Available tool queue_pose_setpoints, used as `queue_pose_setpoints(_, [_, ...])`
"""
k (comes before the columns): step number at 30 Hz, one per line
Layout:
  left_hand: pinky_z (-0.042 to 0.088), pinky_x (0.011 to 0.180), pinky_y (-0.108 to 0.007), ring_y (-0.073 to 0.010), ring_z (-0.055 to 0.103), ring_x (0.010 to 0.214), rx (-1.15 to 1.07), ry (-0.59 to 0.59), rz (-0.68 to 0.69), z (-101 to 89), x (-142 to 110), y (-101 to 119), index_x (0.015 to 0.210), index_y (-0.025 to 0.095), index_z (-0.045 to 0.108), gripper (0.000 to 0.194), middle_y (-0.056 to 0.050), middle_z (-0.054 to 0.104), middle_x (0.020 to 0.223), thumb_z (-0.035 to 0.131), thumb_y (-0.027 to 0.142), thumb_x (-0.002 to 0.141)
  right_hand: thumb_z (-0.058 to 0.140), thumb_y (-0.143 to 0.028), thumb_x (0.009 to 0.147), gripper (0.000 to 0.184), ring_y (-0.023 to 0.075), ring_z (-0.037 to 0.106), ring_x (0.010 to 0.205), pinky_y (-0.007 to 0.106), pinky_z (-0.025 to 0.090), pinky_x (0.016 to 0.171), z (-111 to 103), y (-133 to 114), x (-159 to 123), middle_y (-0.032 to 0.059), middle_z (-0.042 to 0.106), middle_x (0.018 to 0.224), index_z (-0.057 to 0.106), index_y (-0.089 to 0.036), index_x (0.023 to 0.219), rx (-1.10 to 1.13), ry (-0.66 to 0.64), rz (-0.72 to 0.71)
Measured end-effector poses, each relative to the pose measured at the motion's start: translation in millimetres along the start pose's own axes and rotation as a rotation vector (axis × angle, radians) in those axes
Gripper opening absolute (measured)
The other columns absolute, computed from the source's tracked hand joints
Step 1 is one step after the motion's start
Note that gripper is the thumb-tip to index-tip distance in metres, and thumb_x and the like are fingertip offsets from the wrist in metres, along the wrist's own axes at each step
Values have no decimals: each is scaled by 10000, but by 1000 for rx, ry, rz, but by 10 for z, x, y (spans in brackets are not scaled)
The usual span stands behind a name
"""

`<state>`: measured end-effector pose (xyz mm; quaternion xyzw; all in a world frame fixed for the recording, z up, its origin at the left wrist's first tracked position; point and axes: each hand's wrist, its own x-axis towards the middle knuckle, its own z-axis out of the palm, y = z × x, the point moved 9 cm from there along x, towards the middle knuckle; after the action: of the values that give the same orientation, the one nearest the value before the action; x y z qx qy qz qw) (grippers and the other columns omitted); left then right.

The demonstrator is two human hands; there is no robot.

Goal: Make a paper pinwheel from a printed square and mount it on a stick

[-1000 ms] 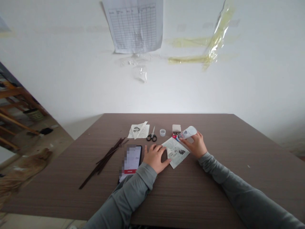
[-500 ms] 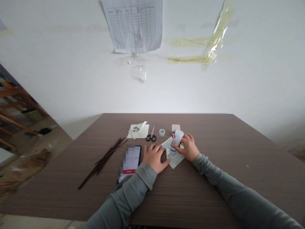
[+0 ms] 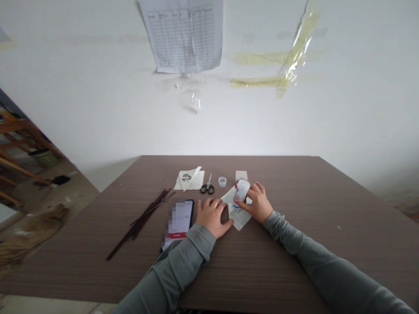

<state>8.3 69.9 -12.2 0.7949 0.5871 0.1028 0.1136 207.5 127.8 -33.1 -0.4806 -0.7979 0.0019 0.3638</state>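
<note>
The white plastic squeeze bottle (image 3: pixel 241 193) has swung from its earlier tilted position and now stands nearly upright, its lower end at the folded white printed paper sheet (image 3: pixel 240 221). The grip of the right hand (image 3: pixel 258 203) is pinching the bottle between thumb and fingers. The grip of the left hand (image 3: pixel 212 216) is spread, pressed flat against the sheet's left edge. Beyond the sheet, black-handled scissors (image 3: pixel 207 188) and a small translucent round cap (image 3: pixel 222 182) lie on the brown woodgrain bench (image 3: pixel 294 187).

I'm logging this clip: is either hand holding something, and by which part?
The right hand grips a white tube around its body. The left hand holds nothing; it rests on a printed paper sheet.
</note>
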Motion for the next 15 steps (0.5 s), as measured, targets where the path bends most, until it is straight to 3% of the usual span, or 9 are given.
queue_pose_setpoints(15, [411, 1547, -923, -532, 658, 1759, 8, -9, 0, 17, -11, -13, 1592, 344, 892, 527, -140, 821, 1809, 991, 373, 1076, 989, -443, 1044, 381, 384, 854, 1158, 845, 542, 1413, -37, 41, 12, 62, 850, 968, 713, -321, 812, -43, 33, 15])
